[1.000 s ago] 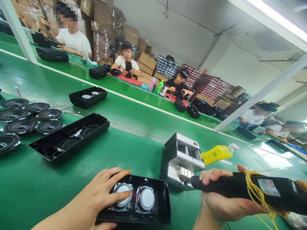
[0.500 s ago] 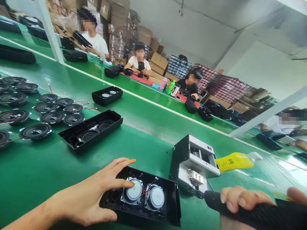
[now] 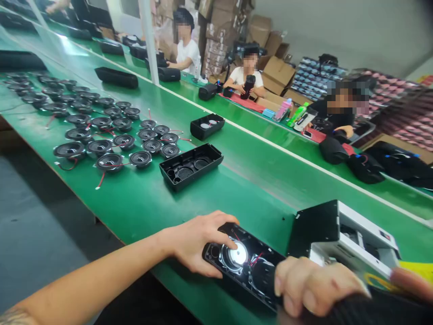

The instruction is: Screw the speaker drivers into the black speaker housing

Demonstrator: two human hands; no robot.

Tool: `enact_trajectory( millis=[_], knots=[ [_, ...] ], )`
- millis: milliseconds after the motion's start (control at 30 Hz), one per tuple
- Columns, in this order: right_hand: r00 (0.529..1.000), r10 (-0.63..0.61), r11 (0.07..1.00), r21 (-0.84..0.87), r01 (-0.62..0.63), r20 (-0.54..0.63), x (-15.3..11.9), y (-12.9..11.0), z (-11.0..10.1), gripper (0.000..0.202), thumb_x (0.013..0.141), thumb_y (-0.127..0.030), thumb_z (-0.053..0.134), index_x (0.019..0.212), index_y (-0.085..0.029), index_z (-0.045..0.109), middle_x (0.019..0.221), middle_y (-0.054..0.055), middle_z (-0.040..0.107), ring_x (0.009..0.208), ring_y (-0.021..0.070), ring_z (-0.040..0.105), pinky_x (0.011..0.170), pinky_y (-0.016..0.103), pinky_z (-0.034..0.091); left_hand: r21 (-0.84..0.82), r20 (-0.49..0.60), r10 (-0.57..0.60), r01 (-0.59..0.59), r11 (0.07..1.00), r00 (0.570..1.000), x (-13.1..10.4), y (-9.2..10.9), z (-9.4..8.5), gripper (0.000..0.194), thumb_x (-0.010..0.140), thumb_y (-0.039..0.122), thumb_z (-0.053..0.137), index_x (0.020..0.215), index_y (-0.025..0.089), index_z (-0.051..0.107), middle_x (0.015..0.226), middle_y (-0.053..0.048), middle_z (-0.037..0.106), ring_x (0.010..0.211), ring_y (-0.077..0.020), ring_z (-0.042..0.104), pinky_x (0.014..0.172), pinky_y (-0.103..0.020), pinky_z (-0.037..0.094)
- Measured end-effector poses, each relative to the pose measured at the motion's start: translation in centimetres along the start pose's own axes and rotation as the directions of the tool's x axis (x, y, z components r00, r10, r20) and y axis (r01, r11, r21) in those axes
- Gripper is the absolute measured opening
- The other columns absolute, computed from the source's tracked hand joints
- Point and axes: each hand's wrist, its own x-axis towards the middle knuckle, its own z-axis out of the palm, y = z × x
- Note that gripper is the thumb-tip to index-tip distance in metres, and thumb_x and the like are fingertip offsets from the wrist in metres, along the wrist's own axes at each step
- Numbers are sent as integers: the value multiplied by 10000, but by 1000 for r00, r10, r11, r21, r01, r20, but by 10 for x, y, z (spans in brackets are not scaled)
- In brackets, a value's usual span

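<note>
My left hand grips the left end of a black speaker housing, its index finger resting on a round silver speaker magnet. My right hand is wrapped round a black handheld tool, held over the housing's right end. The tool and fingers hide most of the second speaker there. Just beyond my right hand stands a black and white machine. Farther back, a black housing without speakers lies open side up.
Many loose round speakers with red wires cover the table's left part. Another housing holds two speakers. Across the line sit people with black speakers. A yellow pouch lies right of the machine. The table edge runs along the lower left.
The view has turned left, showing more loose speakers and the table edge. My right hand has brought the tool from beside the machine to over the housing. My left hand still holds the housing.
</note>
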Motion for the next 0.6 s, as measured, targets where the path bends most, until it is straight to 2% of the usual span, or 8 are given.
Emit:
enact_trajectory(
  millis=[33,100,133,200,300,367,467,600],
  knots=[
    [994,62,998,20,-60,-92,3,5,17,449,1110,-438,625,717,-222,629,543,-60,545,364,130,525,463,287,499,-2,-12,16,-16,1000,1000,0,-1,1,587,779,503,931,1295,275,766,1555,-174,561,1350,-379,618,1141,-530,564],
    [973,157,987,48,-151,-169,3,11,40,471,1095,-474,637,708,-211,588,581,-56,555,429,124,561,508,274,524,-9,-28,41,-42,999,999,1,-1,2,565,785,511,926,1268,258,777,1538,-183,573,1338,-376,629,1144,-519,562],
    [970,175,984,52,-169,-169,3,13,45,478,1085,-485,645,702,-209,572,582,-58,547,437,118,555,512,265,523,-12,-34,48,-49,999,998,1,-1,2,561,787,517,926,1259,250,781,1534,-185,577,1338,-374,634,1148,-513,561],
    [981,149,989,36,-146,-121,3,16,47,477,1056,-531,669,717,-210,576,586,-56,551,425,115,526,497,264,512,-16,-40,48,-49,999,998,1,-2,3,559,788,529,926,1253,254,781,1537,-180,581,1345,-372,636,1152,-515,562],
    [996,86,996,22,-85,-30,7,18,42,513,981,-683,717,782,-220,623,609,-44,584,422,130,505,475,289,511,-18,-41,29,-29,999,999,1,-3,3,559,783,536,932,1256,283,775,1552,-158,584,1360,-375,628,1132,-531,580],
    [987,160,987,23,-161,15,10,16,39,528,980,-720,697,808,-223,648,616,-32,599,457,153,548,498,312,542,-18,-40,21,-22,1000,999,1,-3,4,554,782,535,934,1249,281,780,1555,-154,585,1355,-374,629,1115,-530,591],
    [969,246,968,39,-246,14,10,14,40,534,1005,-717,661,800,-224,644,601,-27,584,493,169,577,520,324,567,-16,-42,18,-18,1000,999,1,-3,4,545,786,541,928,1235,264,791,1546,-158,589,1336,-374,635,1089,-519,606],
    [990,139,990,1,-139,4,11,19,43,538,998,-744,669,835,-232,643,623,-35,608,468,144,540,497,293,549,-14,-40,13,-13,1000,999,1,-2,4,537,783,540,931,1227,270,793,1539,-151,592,1313,-370,638,1077,-522,613]
  ],
)
